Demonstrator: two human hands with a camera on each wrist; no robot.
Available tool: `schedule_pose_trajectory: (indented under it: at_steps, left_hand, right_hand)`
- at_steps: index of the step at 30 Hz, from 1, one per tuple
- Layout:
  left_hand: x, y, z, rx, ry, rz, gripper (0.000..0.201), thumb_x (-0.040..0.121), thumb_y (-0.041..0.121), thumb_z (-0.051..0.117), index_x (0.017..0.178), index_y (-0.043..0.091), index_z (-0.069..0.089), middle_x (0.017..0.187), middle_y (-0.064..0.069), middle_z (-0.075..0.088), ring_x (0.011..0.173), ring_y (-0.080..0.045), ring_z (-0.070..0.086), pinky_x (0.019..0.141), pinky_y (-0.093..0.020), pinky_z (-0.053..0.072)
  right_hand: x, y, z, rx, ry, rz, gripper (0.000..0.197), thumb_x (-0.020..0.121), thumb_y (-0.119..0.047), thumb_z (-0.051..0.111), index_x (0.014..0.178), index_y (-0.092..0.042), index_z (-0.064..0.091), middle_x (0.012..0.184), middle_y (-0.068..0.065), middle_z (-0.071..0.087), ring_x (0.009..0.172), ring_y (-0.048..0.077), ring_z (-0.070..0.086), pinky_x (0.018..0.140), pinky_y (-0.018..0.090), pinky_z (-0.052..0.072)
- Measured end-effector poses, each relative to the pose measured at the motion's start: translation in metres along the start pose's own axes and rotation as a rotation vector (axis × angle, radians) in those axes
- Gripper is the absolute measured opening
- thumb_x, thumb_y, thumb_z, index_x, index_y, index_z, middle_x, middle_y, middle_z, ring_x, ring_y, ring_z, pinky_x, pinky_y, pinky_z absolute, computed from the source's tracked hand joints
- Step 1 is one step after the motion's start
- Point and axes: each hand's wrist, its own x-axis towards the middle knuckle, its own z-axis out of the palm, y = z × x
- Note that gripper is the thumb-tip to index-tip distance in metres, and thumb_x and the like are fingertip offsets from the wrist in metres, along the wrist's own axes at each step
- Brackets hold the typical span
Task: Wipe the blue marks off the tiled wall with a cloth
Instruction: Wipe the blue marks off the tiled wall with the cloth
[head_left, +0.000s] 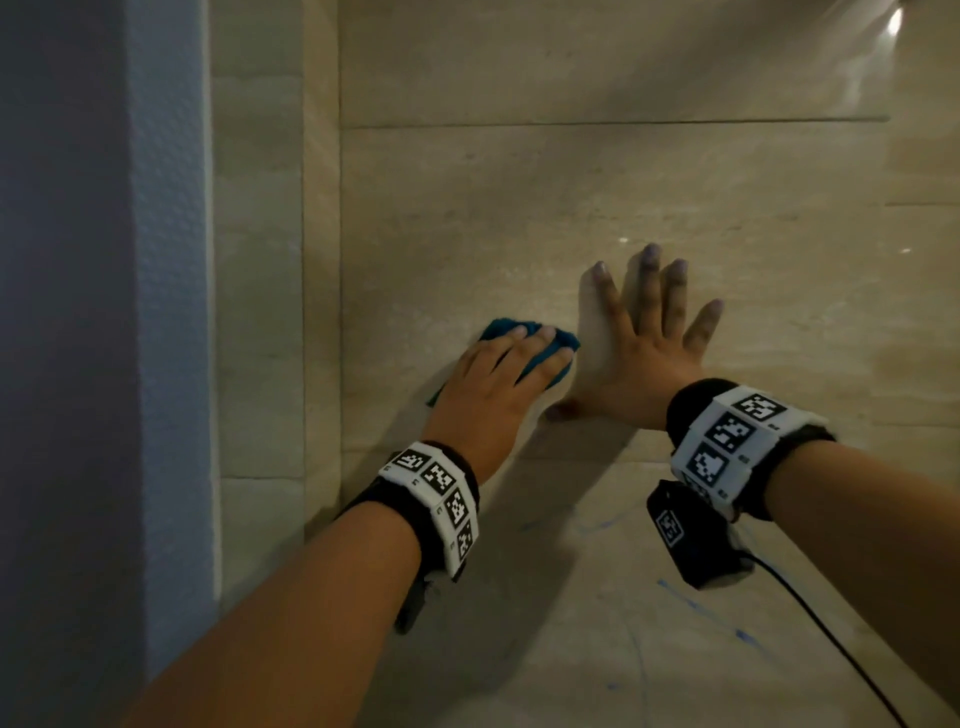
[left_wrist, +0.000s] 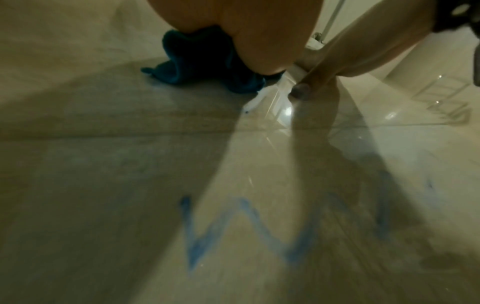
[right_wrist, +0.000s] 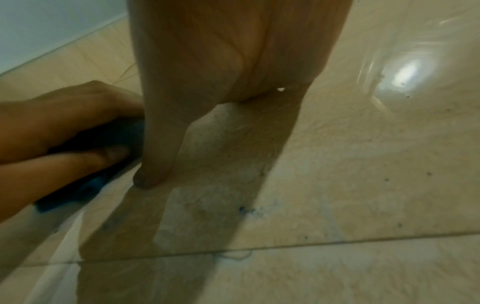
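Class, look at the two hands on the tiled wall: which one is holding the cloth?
The left hand: it presses the blue cloth to the wall. The right hand lies flat beside it, fingers spread, holding nothing.

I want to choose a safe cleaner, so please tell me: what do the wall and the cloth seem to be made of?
The tiled wall looks like polished stone or stone-look ceramic: beige, faintly veined, with thin grout lines and bright reflections; which of the two I cannot tell. The cloth, under the left hand, looks like soft teal fabric, perhaps microfibre or terry: matte, bunched in thick folds.
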Motion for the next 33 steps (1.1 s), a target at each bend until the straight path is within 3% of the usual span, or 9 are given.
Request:
schedule_pose_trajectory:
  at_steps: [6, 12, 15, 17, 19, 24, 27, 31, 33]
  left_hand:
    - [-0.028, -0.003, 0.0, 0.048, -0.105, 0.069, 0.063, 0.078, 0.002, 0.033, 0.136, 0.019, 0.052, 0.139, -0.007, 0.052, 0.125, -0.026, 0.04, 0.099, -0.043, 0.044]
    - [-0.031, -0.016, -0.012, 0.107, -0.229, 0.116, 0.063, 0.079, 0.004, 0.03, 0.138, 0.02, 0.044, 0.139, -0.006, 0.052, 0.123, -0.028, 0.051, 0.098, -0.041, 0.046]
    - [-0.021, -0.016, -0.025, 0.081, -0.196, -0.066, 0.063, 0.083, 0.004, 0.028, 0.142, 0.018, 0.043, 0.145, -0.008, 0.045, 0.128, -0.029, 0.048, 0.1, -0.044, 0.045]
    - [-0.014, -0.016, -0.028, 0.041, -0.202, -0.235, 0.06, 0.094, 0.004, 0.033, 0.151, 0.022, 0.025, 0.156, -0.005, 0.025, 0.141, -0.026, 0.028, 0.112, -0.04, 0.027]
    - [-0.01, -0.016, -0.026, 0.003, -0.154, -0.34, 0.061, 0.098, 0.009, 0.042, 0.152, 0.024, 0.018, 0.159, -0.004, 0.017, 0.143, -0.026, 0.019, 0.115, -0.038, 0.017]
    - [-0.023, -0.003, -0.012, 0.045, -0.088, -0.299, 0.07, 0.081, 0.011, 0.071, 0.144, 0.017, 0.042, 0.144, -0.012, 0.045, 0.127, -0.033, 0.045, 0.099, -0.047, 0.042]
    - [-0.035, 0.004, -0.011, 0.069, -0.098, -0.244, 0.072, 0.074, 0.018, 0.077, 0.139, 0.015, 0.048, 0.137, -0.012, 0.053, 0.12, -0.028, 0.043, 0.092, -0.047, 0.048]
    - [-0.045, 0.007, -0.017, 0.058, -0.207, -0.27, 0.057, 0.084, 0.034, 0.048, 0.137, 0.013, 0.049, 0.132, -0.013, 0.055, 0.116, -0.028, 0.046, 0.088, -0.046, 0.051]
    - [-0.05, 0.008, -0.02, 0.048, -0.248, -0.299, 0.058, 0.085, 0.037, 0.038, 0.136, 0.011, 0.05, 0.128, -0.015, 0.056, 0.114, -0.027, 0.041, 0.086, -0.046, 0.052]
  right_hand:
    - [0.003, 0.003, 0.004, -0.023, 0.032, 0.009, 0.139, 0.053, -0.086, 0.06, 0.126, -0.039, -0.048, 0.138, 0.005, -0.053, 0.127, 0.028, -0.048, 0.103, 0.061, -0.024]
    - [0.002, 0.003, 0.004, -0.04, 0.024, 0.0, 0.146, 0.045, -0.088, 0.061, 0.131, -0.036, -0.044, 0.132, 0.005, -0.058, 0.126, 0.03, -0.048, 0.1, 0.062, -0.025]
    - [0.003, 0.004, 0.004, -0.046, 0.023, -0.019, 0.147, 0.042, -0.089, 0.06, 0.124, -0.037, -0.05, 0.113, -0.001, -0.067, 0.126, 0.03, -0.048, 0.1, 0.063, -0.025]
    - [0.003, 0.005, 0.005, -0.052, 0.032, -0.023, 0.145, 0.042, -0.09, 0.059, 0.119, -0.039, -0.053, 0.11, -0.002, -0.069, 0.128, 0.032, -0.046, 0.1, 0.063, -0.024]
    - [0.003, 0.005, 0.006, -0.061, 0.037, -0.021, 0.145, 0.041, -0.09, 0.059, 0.118, -0.039, -0.053, 0.109, -0.002, -0.069, 0.127, 0.032, -0.047, 0.099, 0.063, -0.024]
    - [0.004, 0.005, 0.006, -0.062, 0.04, -0.012, 0.145, 0.04, -0.092, 0.058, 0.116, -0.04, -0.054, 0.111, -0.001, -0.069, 0.116, 0.029, -0.054, 0.097, 0.061, -0.027]
    - [0.003, 0.006, 0.005, -0.061, 0.033, -0.013, 0.145, 0.04, -0.092, 0.057, 0.116, -0.04, -0.054, 0.111, -0.002, -0.069, 0.113, 0.029, -0.056, 0.096, 0.061, -0.029]
    - [-0.002, 0.002, 0.001, -0.039, 0.029, -0.009, 0.144, 0.043, -0.09, 0.059, 0.117, -0.04, -0.053, 0.116, -0.002, -0.067, 0.122, 0.028, -0.051, 0.099, 0.062, -0.025]
    - [-0.007, 0.002, 0.001, -0.008, 0.031, -0.021, 0.141, 0.048, -0.087, 0.062, 0.121, -0.041, -0.05, 0.129, 0.0, -0.06, 0.129, 0.03, -0.045, 0.104, 0.063, -0.02]
